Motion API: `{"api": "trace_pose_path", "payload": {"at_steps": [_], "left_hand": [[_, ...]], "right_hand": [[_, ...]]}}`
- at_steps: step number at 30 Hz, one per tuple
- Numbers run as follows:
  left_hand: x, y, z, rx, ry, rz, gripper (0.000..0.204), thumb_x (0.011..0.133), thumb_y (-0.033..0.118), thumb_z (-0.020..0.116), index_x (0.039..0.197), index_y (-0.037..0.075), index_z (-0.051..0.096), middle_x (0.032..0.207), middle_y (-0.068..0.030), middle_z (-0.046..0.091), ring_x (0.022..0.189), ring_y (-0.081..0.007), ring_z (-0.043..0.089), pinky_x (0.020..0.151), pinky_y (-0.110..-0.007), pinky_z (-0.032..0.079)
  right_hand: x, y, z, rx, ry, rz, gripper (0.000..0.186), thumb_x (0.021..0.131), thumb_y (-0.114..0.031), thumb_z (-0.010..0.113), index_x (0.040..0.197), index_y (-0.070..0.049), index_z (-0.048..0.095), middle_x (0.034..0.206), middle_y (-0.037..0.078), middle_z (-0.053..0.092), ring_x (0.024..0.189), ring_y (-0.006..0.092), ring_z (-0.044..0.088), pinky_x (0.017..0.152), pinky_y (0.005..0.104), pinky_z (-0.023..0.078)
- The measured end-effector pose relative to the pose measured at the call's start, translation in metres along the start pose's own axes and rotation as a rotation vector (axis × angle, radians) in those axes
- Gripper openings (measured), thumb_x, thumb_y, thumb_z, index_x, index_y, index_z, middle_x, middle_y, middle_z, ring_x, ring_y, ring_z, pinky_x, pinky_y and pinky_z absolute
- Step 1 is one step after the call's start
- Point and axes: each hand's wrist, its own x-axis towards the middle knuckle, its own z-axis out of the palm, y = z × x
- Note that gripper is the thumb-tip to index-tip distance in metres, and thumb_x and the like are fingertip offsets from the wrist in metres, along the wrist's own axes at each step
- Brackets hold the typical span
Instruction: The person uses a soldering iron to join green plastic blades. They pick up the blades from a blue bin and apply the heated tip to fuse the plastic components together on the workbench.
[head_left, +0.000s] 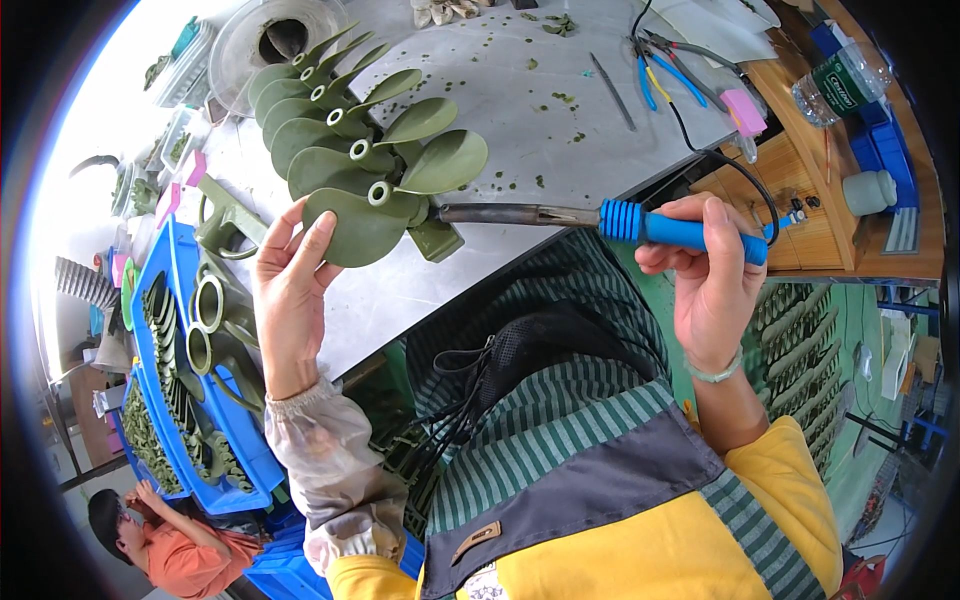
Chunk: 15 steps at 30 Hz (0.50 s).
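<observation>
My left hand (296,290) pinches the nearest round blade (355,232) on a row of olive-green plastic propeller parts (330,160), which have white-rimmed hub openings and paddle-shaped blades. My right hand (705,265) grips the blue ribbed handle of a heating tool (625,222) with a long metal shaft and a dark cable. The shaft lies horizontal, its tip at the lower right of the nearest propeller, beside a small green block (436,240) under it; whether the tip touches the plastic I cannot tell.
Grey worktable (520,90) bears green scraps, pliers (668,75), a pink block (742,110) and a round container (235,55). Blue crates (150,300) of green parts and pipe-like pieces (210,305) stand left. A bottle (830,85) lies right. A co-worker (170,555) is at lower left.
</observation>
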Motion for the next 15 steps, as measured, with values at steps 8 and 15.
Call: {"api": "trace_pose_path", "payload": {"at_steps": [8,15], "left_hand": [[-0.0006,-0.0008,0.0009,-0.011,0.003,0.009,0.027,0.091,0.005,0.056,0.117,-0.003,0.055,0.104,-0.0104,0.065,0.09,-0.0167,0.066,0.082,-0.03,0.056],[-0.0013,-0.0009,0.0009,-0.004,0.008,0.007,0.027,0.091,0.005,0.055,0.117,-0.003,0.055,0.104,-0.0106,0.065,0.089,-0.0166,0.066,0.081,-0.03,0.056]], "right_hand": [[-0.0004,-0.0007,0.0019,-0.012,0.007,0.022,0.035,0.095,-0.021,0.047,0.086,0.01,0.061,0.076,0.014,0.064,0.057,0.021,0.065,0.053,0.027,0.056],[0.0039,0.0033,-0.0012,0.002,0.052,0.0,0.032,0.095,-0.019,0.049,0.087,0.01,0.06,0.078,0.016,0.064,0.057,0.022,0.066,0.053,0.0282,0.057]]}}
